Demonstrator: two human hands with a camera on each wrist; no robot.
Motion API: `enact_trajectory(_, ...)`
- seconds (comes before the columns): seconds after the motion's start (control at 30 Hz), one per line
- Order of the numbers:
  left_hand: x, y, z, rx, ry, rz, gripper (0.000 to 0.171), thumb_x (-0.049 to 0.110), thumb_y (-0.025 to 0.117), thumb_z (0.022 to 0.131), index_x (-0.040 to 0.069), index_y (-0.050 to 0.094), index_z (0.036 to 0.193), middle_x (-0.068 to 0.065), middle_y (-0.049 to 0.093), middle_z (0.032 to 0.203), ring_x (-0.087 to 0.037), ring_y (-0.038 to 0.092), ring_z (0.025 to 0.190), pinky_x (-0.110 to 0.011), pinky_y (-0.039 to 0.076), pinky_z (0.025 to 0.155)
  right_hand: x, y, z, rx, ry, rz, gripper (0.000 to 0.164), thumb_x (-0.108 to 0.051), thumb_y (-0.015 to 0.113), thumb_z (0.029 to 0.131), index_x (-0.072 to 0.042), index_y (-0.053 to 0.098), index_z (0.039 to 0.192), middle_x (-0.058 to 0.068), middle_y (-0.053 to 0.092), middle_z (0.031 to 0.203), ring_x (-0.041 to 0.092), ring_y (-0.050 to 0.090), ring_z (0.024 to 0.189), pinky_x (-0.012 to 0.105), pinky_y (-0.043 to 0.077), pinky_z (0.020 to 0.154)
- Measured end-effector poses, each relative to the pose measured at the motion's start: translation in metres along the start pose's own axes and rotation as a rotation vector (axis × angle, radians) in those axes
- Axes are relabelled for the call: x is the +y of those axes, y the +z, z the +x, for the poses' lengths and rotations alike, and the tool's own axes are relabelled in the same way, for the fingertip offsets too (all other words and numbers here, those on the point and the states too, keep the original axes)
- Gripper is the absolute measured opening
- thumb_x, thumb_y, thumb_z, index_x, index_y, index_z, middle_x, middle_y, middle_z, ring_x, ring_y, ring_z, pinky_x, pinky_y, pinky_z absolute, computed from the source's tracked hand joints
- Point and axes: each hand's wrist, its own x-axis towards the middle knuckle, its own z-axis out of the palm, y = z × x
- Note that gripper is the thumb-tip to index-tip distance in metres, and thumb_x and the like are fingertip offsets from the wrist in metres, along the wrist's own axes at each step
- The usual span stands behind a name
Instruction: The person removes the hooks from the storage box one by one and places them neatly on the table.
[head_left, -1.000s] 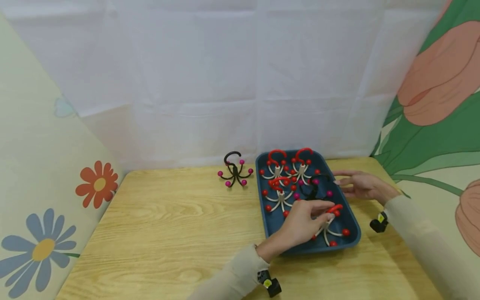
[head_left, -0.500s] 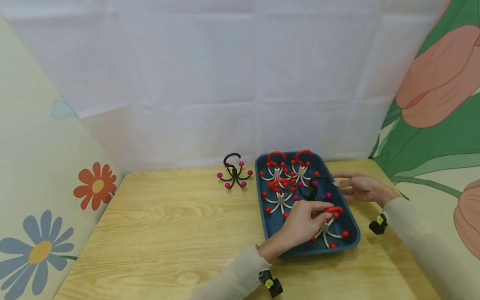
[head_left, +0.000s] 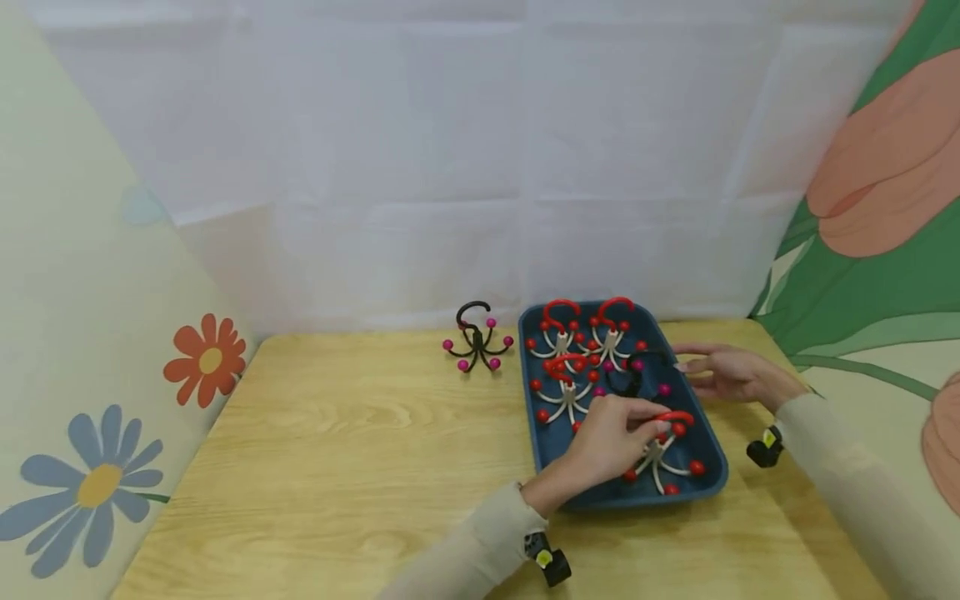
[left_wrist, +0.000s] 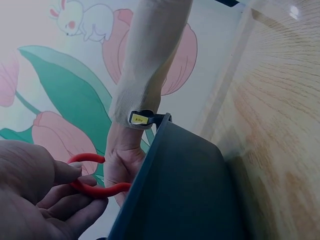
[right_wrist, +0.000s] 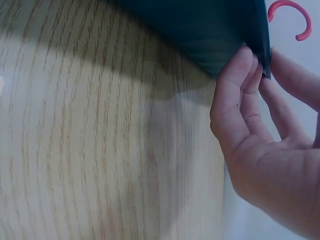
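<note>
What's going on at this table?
A person's left hand pinches a red hook in the blue tray, while their right hand holds the tray's edge. Three more red hooks and a black one are also in the tray. Another black hook stands on the table, left of the tray.

A tray stands on the right half of a tabletop, long sides running roughly front to back. Inside, a far-left hanger and far-right hanger sit side by side; before them, a middle-left hanger and middle-right hanger; nearest, toward the right, a front hanger, the left hand at its top. The right hand touches the tray's right edge. A lone hanger stands left of the tray's far end. Behind hangs a sheet.
</note>
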Motion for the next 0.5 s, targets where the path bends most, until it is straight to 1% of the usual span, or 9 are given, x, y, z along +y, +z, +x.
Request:
enact_trajectory(0.13,-0.0006,0.0017,0.0002,-0.008,-0.014,0.004,0.024,0.017,0.068,0.104,0.011,0.079,0.124,-0.005,0.083,0.101,-0.005,0.069,0.063,-0.013,0.046,0.054,0.0008,-0.0002,-0.0018,0.003,0.006,-0.003,0.06,-0.016,0.059,0.108,-0.016,0.036,0.163,-0.009,0.063,0.119,0.013,0.071,0.107,0.031,0.061,0.095)
enact_trajectory(0.23,-0.0003,0.0021,-0.0001,-0.007,-0.006,0.02,0.024,0.016,0.068,0.104,0.011,0.079,0.124,-0.005,0.083,0.103,-0.006,0.073,0.069,-0.011,0.048,0.057,0.0007,0.0002,-0.0029,0.007,0.011,0.007,0.062,-0.017,0.061,0.107,-0.017,0.037,0.164,-0.009,0.064,0.118,0.013,0.071,0.106,0.031,0.061,0.095)
enact_trajectory(0.3,0.0001,0.0019,0.0,-0.006,0.003,0.036,0.024,0.016,0.068,0.104,0.011,0.079,0.124,-0.004,0.083,0.103,-0.006,0.074,0.071,-0.011,0.049,0.058,0.0003,0.0002,-0.0034,0.009,0.011,0.012,0.064,-0.016,0.061,0.107,-0.017,0.034,0.165,-0.01,0.065,0.116,0.013,0.071,0.106,0.031,0.061,0.094)
enact_trajectory(0.33,0.0002,0.0017,0.0001,-0.006,0.007,0.043,0.024,0.016,0.068,0.104,0.011,0.079,0.124,-0.004,0.083,0.103,-0.007,0.073,0.066,-0.012,0.047,0.055,-0.0002,0.0005,-0.0037,0.007,0.01,0.012,0.066,-0.016,0.061,0.107,-0.016,0.032,0.166,-0.01,0.065,0.116,0.013,0.071,0.105,0.031,0.061,0.094)
enact_trajectory(0.43,0.0008,0.0006,0.0005,-0.004,0.023,0.066,0.024,0.016,0.067,0.104,0.011,0.079,0.125,-0.005,0.083,0.102,-0.009,0.072,0.064,-0.012,0.046,0.054,-0.0015,0.0005,-0.0034,0.004,0.011,0.012,0.07,-0.016,0.061,0.107,-0.014,0.026,0.168,-0.01,0.067,0.114,0.012,0.071,0.105,0.03,0.061,0.094)
enact_trajectory(0.5,0.0011,-0.0002,0.001,-0.004,0.034,0.073,0.024,0.016,0.067,0.104,0.01,0.078,0.125,-0.005,0.083,0.105,-0.01,0.076,0.072,-0.01,0.049,0.058,-0.0022,0.0003,-0.0026,0.002,0.012,0.009,0.072,-0.017,0.061,0.108,-0.013,0.024,0.169,-0.011,0.067,0.114,0.012,0.071,0.105,0.03,0.061,0.094)
